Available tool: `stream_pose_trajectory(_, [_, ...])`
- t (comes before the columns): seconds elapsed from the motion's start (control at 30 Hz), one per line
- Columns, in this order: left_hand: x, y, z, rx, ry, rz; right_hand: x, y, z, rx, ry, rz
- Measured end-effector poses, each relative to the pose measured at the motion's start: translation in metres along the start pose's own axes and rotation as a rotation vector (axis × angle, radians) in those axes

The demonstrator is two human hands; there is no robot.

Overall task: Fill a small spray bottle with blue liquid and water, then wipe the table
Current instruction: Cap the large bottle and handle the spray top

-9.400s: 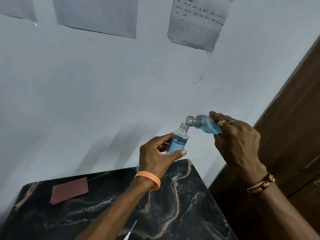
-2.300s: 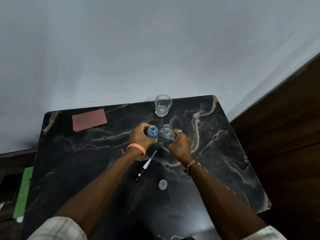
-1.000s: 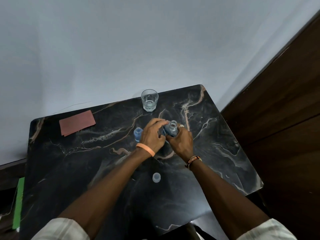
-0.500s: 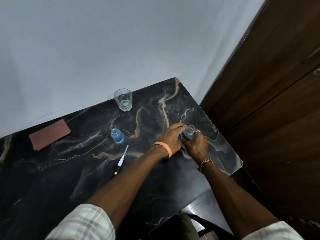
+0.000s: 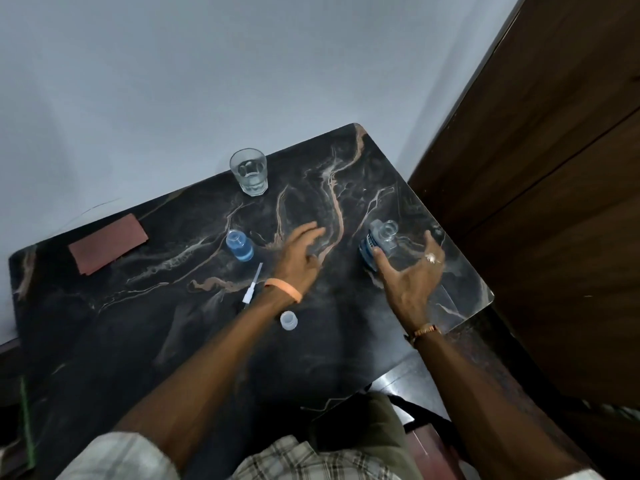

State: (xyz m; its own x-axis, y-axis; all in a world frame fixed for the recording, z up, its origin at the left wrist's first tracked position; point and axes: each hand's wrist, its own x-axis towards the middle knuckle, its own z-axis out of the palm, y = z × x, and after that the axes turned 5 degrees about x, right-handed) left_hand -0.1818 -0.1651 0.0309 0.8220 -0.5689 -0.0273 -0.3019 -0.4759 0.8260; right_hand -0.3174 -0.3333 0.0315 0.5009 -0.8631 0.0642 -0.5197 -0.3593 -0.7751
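Observation:
The small spray bottle (image 5: 239, 245) stands uncapped on the black marble table (image 5: 194, 341), partly filled with blue liquid. Its spray pump with tube (image 5: 251, 289) lies just in front of it. The larger bottle of blue liquid (image 5: 378, 242) stands open near the table's right edge. My right hand (image 5: 412, 275) hovers just beside it, fingers spread, not gripping. My left hand (image 5: 301, 252) is open over the table's middle, fingers straight, holding nothing. A glass of water (image 5: 250, 172) stands at the back. A brown cloth (image 5: 108, 242) lies at the back left.
A small translucent cap (image 5: 289, 320) lies by my left wrist. A white wall runs behind the table and a dark wooden door (image 5: 540, 202) stands close on the right. The table's right edge is near the big bottle.
Both hands have let go of the larger bottle, which now stands near the right edge. My left hand has drawn back toward the middle and my right hand has opened.

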Motion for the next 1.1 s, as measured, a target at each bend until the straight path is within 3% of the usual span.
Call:
stream_pose_trajectory(0.07, [-0.023,-0.023,-0.019,0.007,0.054,-0.069,-0.029,0.004,-0.005,-0.003,-0.006,-0.172])
stream_pose_trajectory(0.13, [-0.05,-0.046,-0.032,0.042,0.01,-0.12,-0.056,0.006,0.001,-0.012,-0.216,-0.322])
stream_pose_trajectory(0.27, [-0.093,-0.078,-0.039,0.168,-0.179,-0.182,-0.096,-0.002,0.036,0.004,-0.792,-0.209])
stream_pose_trajectory(0.37, [-0.103,-0.083,-0.03,0.279,-0.297,-0.164,-0.115,-0.01,0.064,-0.043,-0.917,-0.2])
stream_pose_trajectory(0.53, [-0.102,-0.076,-0.007,0.145,-0.188,-0.256,-0.12,-0.015,0.075,-0.081,-0.863,-0.198])
stream_pose_trajectory(0.67, [-0.077,-0.049,0.0,0.058,-0.154,-0.21,-0.095,-0.017,0.055,-0.068,-0.764,-0.236])
stream_pose_trajectory(0.83, [-0.012,0.03,0.002,0.0,-0.076,0.008,-0.037,-0.052,0.012,-0.052,-0.394,-0.4])
stream_pose_trajectory(0.97, [0.031,0.094,0.009,0.018,-0.021,0.223,0.006,-0.073,-0.02,-0.092,-0.142,-0.363])
stream_pose_trajectory(1.1, [0.051,0.123,0.02,0.134,-0.04,0.305,0.03,-0.075,-0.039,-0.185,-0.104,-0.359])
